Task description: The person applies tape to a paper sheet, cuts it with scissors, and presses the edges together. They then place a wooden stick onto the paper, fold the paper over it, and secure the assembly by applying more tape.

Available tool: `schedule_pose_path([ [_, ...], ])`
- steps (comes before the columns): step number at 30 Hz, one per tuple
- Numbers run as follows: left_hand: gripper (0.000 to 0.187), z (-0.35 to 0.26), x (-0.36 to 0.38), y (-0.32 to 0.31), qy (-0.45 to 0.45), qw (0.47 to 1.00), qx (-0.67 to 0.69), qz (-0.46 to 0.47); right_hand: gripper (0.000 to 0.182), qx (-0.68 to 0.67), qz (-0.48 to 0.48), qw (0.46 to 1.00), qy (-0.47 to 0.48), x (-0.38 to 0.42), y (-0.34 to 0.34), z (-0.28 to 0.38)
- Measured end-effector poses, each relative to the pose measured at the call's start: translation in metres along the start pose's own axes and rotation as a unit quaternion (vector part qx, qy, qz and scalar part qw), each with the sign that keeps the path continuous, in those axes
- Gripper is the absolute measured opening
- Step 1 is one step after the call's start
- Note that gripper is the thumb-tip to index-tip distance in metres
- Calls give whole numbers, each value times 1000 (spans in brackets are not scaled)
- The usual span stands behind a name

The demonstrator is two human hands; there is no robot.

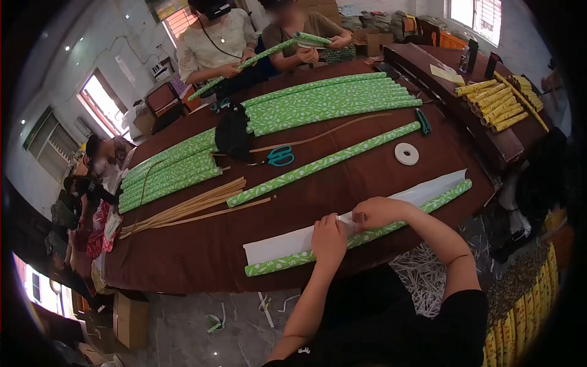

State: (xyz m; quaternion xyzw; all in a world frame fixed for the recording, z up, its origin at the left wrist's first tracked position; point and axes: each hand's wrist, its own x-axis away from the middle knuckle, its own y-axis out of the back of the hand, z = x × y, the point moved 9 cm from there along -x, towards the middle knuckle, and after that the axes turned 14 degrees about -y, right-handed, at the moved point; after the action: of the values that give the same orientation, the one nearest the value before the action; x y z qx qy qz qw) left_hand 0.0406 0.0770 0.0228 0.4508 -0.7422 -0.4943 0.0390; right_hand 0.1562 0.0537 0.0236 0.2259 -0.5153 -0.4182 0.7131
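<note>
Along the near side of the brown table [202, 257], a long green patterned roll [281, 263] lies with a white sheet [278, 242] reaching out from its far side. The left hand [329, 238] rests over the roll and the sheet, its fingers bent and close together; whether they pinch anything is hidden. Just beside it, the right hand [382, 212] lies over the sheet with fingers curled inward, and a small, pale, blurred piece [348, 224] shows between the two hands; which hand holds it, I cannot tell. Beyond them are a white ring-shaped roll [406, 154], a second green tube [324, 162] set diagonally, teal-handled scissors [280, 156] and a bundle of thin tan strips [189, 205]. Farther across, green rolls [330, 101] lie side by side, and two people handle green patterned pieces at the far edge.
</note>
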Motion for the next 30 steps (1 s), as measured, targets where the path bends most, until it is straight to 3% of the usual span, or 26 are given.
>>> schedule_pose_path([
  [3, 29, -1, -1, 14, -15, 999, -8, -42, 29, -135, -172, 975, 41, 14, 8, 0],
  [7, 30, -10, 1, 7, 19, 1000, 1, -22, 26, -163, -202, 965, 41, 18, 2, -11],
  [9, 30, -9, 0, 6, 15, 1000, -7, -23, 24, -124, -233, 960, 91, 11, 0, -9],
  [14, 31, -11, 0, 4, -15, 999, -27, -18, 21, -223, -235, 931, 166, 13, 30, -6],
  [17, 30, -12, 0, 4, -22, 999, -25, -17, 21, -277, -231, 923, 130, 15, 48, 2],
  [20, 33, -15, 1, 7, -28, 999, -9, -31, 12, -270, -225, 931, 101, 16, 54, 10],
  [25, 36, -15, 3, 11, -37, 997, -22, -71, 12, -252, -216, 940, 82, 17, 53, 12],
  [27, 39, -11, 2, 0, -22, 999, -35, 16, 14, -244, -233, 937, 97, 18, 56, 9],
  [30, 42, -10, 2, 4, -8, 999, -16, 31, 14, -244, -247, 935, 76, 18, 55, -3],
])
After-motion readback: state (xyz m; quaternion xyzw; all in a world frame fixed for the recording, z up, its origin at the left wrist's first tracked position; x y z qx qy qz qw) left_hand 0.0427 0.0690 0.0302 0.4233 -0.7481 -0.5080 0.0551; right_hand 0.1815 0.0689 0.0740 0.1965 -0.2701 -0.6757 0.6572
